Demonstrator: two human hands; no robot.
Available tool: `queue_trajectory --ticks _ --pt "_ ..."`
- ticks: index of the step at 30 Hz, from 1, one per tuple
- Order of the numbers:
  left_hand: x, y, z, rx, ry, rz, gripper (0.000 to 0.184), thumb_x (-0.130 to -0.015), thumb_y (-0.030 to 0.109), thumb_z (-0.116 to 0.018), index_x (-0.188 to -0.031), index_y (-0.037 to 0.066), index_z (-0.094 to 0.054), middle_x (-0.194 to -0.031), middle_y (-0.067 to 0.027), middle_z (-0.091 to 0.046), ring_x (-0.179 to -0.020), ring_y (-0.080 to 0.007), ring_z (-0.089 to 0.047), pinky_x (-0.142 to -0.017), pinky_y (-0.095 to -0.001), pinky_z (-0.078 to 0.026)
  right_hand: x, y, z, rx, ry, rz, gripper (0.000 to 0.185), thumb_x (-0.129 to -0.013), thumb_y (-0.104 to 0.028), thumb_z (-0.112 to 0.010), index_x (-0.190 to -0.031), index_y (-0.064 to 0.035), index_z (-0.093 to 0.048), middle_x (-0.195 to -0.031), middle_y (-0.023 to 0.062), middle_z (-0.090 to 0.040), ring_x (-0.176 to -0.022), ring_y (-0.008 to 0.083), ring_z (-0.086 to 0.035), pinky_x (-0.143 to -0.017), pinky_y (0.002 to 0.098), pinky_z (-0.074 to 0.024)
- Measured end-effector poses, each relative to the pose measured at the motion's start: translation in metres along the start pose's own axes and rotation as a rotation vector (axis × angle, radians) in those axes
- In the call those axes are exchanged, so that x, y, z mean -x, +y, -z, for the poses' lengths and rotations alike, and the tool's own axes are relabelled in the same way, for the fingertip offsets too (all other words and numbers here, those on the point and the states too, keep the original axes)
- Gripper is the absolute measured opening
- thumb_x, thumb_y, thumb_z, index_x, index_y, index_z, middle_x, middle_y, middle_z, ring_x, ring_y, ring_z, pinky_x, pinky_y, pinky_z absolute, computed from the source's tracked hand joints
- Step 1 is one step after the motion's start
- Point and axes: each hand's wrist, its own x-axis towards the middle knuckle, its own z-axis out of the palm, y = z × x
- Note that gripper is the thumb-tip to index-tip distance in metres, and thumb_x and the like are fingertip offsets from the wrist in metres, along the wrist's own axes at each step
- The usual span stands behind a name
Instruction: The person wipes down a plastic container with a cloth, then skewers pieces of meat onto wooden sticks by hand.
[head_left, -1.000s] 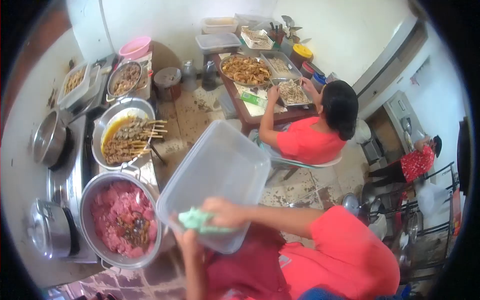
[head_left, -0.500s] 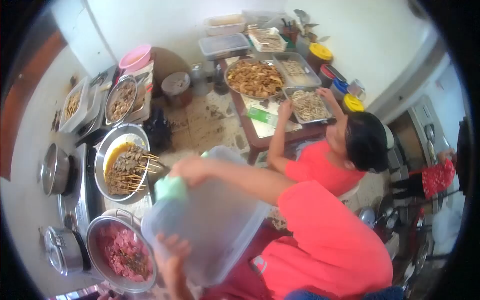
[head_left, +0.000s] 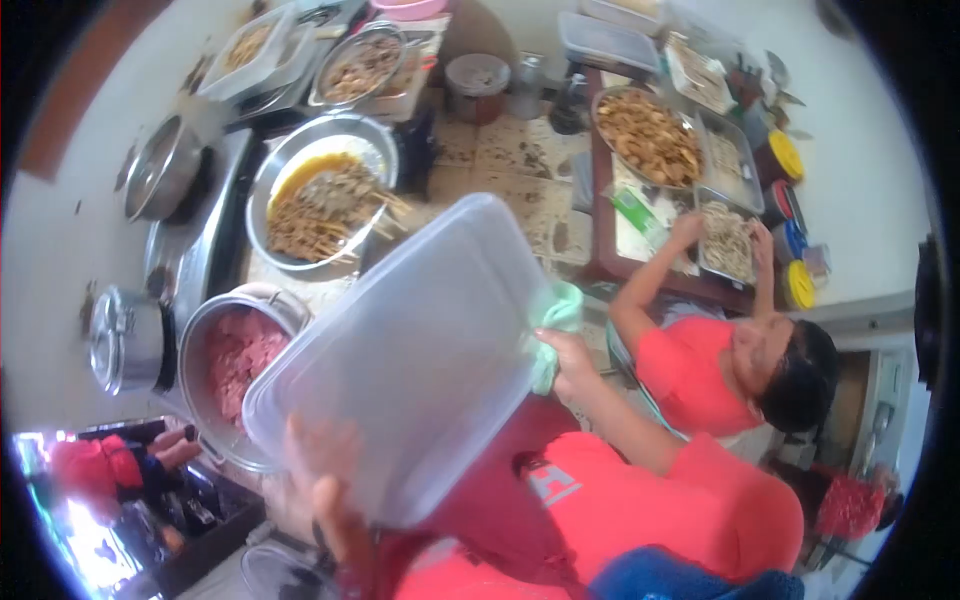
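A large translucent plastic container (head_left: pixel 410 330) is tilted in front of me, over my lap. At its right edge my right hand (head_left: pixel 565 360) is closed on a pale green cloth (head_left: pixel 560 310), which is pressed against the rim. My left hand (head_left: pixel 325 470) is at the container's lower left corner, its fingers apart and blurred by motion. Just beyond that corner, a metal pot of raw pink meat (head_left: pixel 245 355) is partly covered by the container. A metal basin (head_left: pixel 375 145) farther back bears skewered meat (head_left: pixel 320 215) in yellow sauce.
At the right, a person in a red shirt (head_left: pixel 690 365) works with both hands at a tray of pale strips (head_left: pixel 725 240). A platter of browned food (head_left: pixel 650 140) stands on that table. Pots, including a lidded one (head_left: pixel 125 340), line the left wall.
My view has swung left and down. The container has turned and now shows more of its broad face. My right hand with the cloth has gone from its far left side to its right edge.
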Motion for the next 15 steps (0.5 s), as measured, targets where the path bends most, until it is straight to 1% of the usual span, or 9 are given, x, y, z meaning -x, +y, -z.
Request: queue_trajectory --ticks 2,3,5,6,8,10,11,14,15 --pt "-0.021 -0.039 -0.009 0.170 0.038 -0.129 0.083 -0.072 0.027 -0.066 -0.139 0.010 -0.020 -0.124 -0.0206 -0.038 -0.106 -0.0351 -0.050 -0.085 -0.0470 -0.045 0.001 0.019 -0.047 -0.144 0.179 0.077 0.025 -0.074 0.000 -0.061 -0.098 -0.0014 -0.054 -0.086 0.0083 -0.058 -0.081 0.0227 -0.060 -0.075 0.0375 -0.0507" --pt "-0.035 -0.059 -0.025 0.312 0.062 -0.193 0.078 -0.075 0.021 -0.062 -0.140 0.011 -0.019 -0.126 -0.0226 -0.037 -0.108 -0.0370 -0.049 -0.086 -0.0480 -0.044 -0.004 0.033 -0.071 -0.136 0.135 0.047 0.023 -0.074 0.001 -0.060 -0.095 -0.0035 -0.053 -0.081 0.0053 -0.056 -0.076 0.0198 -0.058 -0.070 0.0344 -0.0499" --pt "-0.051 -0.075 -0.049 0.539 0.054 -0.239 0.081 -0.075 0.014 -0.060 -0.141 0.011 -0.014 -0.128 -0.0244 -0.036 -0.112 -0.0393 -0.046 -0.089 -0.0505 -0.042 0.001 0.060 -0.104 0.128 -0.023 0.366 0.029 -0.072 0.004 -0.060 -0.099 -0.0049 -0.054 -0.087 0.0033 -0.056 -0.076 0.0161 -0.056 -0.070 0.0314 -0.0483" --pt "-0.066 -0.061 -0.058 0.503 -0.022 -0.247 0.084 -0.073 0.014 -0.061 -0.141 0.011 -0.012 -0.128 -0.0244 -0.036 -0.113 -0.0399 -0.045 -0.090 -0.0520 -0.040 -0.002 0.063 -0.115 0.168 -0.185 0.472 0.032 -0.071 0.005 -0.061 -0.101 -0.0052 -0.054 -0.088 0.0027 -0.057 -0.078 0.0151 -0.056 -0.071 0.0312 -0.0481" --pt "-0.083 -0.029 -0.073 0.431 -0.147 -0.251 0.091 -0.069 0.014 -0.063 -0.141 0.009 -0.007 -0.129 -0.0244 -0.035 -0.115 -0.0409 -0.042 -0.093 -0.0548 -0.037 0.005 0.033 -0.118 0.433 -0.196 0.415 0.037 -0.070 0.006 -0.061 -0.105 -0.0037 -0.054 -0.091 0.0031 -0.057 -0.082 0.0144 -0.056 -0.072 0.0313 -0.0482" --pt "-0.090 -0.001 -0.079 0.350 -0.254 -0.246 0.098 -0.065 0.014 -0.065 -0.141 0.008 -0.003 -0.129 -0.0244 -0.034 -0.117 -0.0420 -0.040 -0.095 -0.0577 -0.035 -0.001 -0.017 -0.086 0.481 -0.363 0.300 0.041 -0.067 0.004 -0.062 -0.107 -0.0021 -0.054 -0.095 0.0064 -0.057 -0.088 0.0175 -0.056 -0.077 0.0331 -0.0482" --pt "-0.091 0.008 -0.072 0.208 -0.265 -0.260 0.095 -0.067 0.020 -0.067 -0.140 0.008 -0.008 -0.126 -0.0266 -0.036 -0.117 -0.0405 -0.041 -0.092 -0.0570 -0.038 -0.008 -0.039 -0.077 0.798 -0.329 0.423 0.046 -0.063 0.000 -0.062 -0.109 -0.0021 -0.054 -0.097 0.0086 -0.058 -0.091 0.0193 -0.057 -0.080 0.0341 -0.0478" --pt "-0.110 0.008 -0.063 0.263 -0.348 0.093 0.094 -0.064 0.026 -0.071 -0.138 0.005 -0.017 -0.122 -0.0252 -0.042 -0.115 -0.0395 -0.044 -0.090 -0.0566 -0.040 -0.002 -0.066 -0.092 1.250 -0.178 0.599 0.047 -0.062 -0.004 -0.064 -0.108 -0.0021 -0.054 -0.102 0.0111 -0.059 -0.094 0.0237 -0.058 -0.083 0.0345 -0.0472" --pt "-0.118 -0.004 -0.059 0.146 -0.330 0.015 0.089 -0.064 0.029 -0.071 -0.136 0.003 -0.024 -0.115 -0.0230 -0.050 -0.107 -0.0380 -0.051 -0.089 -0.0524 -0.043 -0.003 -0.066 -0.095 1.291 -0.048 0.793 0.051 -0.062 -0.007 -0.067 -0.111 -0.0025 -0.052 -0.105 0.0120 -0.058 -0.095 0.0249 -0.058 -0.083 0.0353 -0.0472"
